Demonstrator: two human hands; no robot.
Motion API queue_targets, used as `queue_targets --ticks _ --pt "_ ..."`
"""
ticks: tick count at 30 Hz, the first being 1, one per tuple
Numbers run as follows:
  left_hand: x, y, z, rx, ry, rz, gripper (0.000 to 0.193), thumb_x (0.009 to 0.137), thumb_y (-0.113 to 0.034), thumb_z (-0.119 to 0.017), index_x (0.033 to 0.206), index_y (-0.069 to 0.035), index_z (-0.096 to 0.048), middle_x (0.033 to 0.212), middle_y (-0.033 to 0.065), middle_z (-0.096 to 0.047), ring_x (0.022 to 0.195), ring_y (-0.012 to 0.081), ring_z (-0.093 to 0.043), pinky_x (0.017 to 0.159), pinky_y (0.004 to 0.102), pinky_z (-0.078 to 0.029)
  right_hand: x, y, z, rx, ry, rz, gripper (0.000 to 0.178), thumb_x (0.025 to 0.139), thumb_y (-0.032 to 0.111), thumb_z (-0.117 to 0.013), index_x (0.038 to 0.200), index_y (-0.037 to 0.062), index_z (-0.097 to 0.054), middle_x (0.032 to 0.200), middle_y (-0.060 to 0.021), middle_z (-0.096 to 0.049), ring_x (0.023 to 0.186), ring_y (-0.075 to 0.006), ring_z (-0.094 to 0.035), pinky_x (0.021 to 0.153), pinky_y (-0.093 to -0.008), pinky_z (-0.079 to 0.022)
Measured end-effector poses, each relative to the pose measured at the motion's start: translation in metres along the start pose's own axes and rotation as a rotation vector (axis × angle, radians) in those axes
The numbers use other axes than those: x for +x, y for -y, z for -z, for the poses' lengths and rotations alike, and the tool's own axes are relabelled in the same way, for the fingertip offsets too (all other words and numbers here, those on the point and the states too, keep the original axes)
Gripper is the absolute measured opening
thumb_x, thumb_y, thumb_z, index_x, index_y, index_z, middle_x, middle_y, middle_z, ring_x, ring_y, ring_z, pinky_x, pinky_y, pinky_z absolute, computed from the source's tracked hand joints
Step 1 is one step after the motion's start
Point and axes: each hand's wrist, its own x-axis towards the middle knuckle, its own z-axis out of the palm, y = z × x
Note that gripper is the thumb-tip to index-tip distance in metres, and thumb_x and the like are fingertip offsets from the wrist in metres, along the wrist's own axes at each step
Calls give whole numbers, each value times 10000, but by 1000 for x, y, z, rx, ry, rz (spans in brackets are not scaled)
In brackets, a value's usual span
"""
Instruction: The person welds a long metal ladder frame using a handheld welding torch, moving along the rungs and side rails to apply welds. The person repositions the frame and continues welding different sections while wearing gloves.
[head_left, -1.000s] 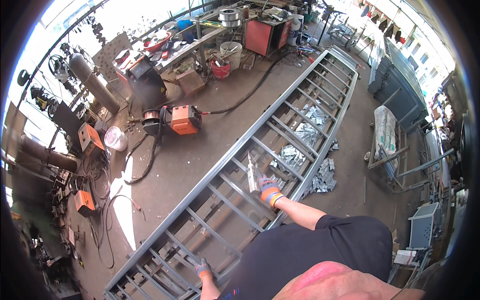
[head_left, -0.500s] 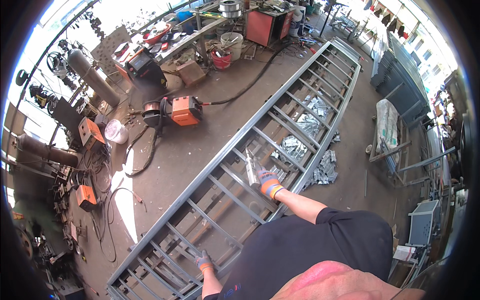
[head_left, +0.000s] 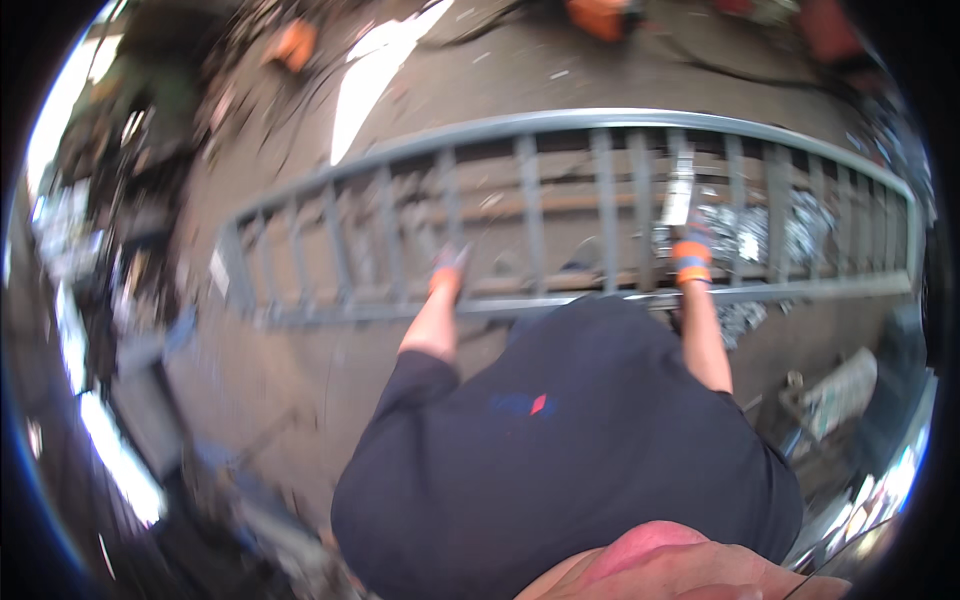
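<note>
A long metal frame (head_left: pixel 527 210) with many crossbars lies across the view in front of me. My right hand (head_left: pixel 691 240), in a grey glove with an orange cuff, is closed on a long silver gun-shaped tool (head_left: pixel 682 185); blur hides its exact kind. The tool points away from me over the right half of the frame. Gloved the same way, my left hand (head_left: pixel 450 262) is over the near side of the frame, beside a crossbar. Its fingers are smeared by motion.
Small shiny metal pieces (head_left: pixel 750 232) lie in piles beneath the frame's right part, and more (head_left: pixel 742 322) on its near side. Orange machines (head_left: pixel 600 16) and dark cables (head_left: pixel 740 75) are on the floor beyond. A pale wrapped bundle (head_left: pixel 840 395) sits at the near right.
My view has swung left, so the frame now runs crosswise instead of diagonally. The tool stays in my right hand; my left hand remains by the crossbars.
</note>
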Motion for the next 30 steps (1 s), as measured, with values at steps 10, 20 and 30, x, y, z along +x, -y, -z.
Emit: queue_targets --ticks 10,20,30 --pt "-11 -28 22 -8 -7 10 745 893 -582 -636 1354 2 -650 1389 291 -636 1316 424 -604 1134 490 -466 -28 21 46 259 -6 69 461 797 149 -779 1220 31 -638 1052 -249 -726 991 -472 -699 858 -517 -558" --pt "-11 -30 27 -45 26 15 767 897 -538 -652 1439 2 -595 1422 281 -621 1350 421 -582 1159 462 -450 -42 68 46 531 98 157 617 849 128 -699 1448 71 -559 1280 -257 -684 1185 -433 -667 951 -451 -549" --pt "-10 -29 25 -42 13 -2 776 906 -553 -650 1448 -1 -588 1441 279 -607 1366 416 -569 1169 462 -439 -42 77 47 455 138 235 613 873 130 -682 1468 78 -542 1195 -231 -707 1101 -446 -668 928 -474 -553"
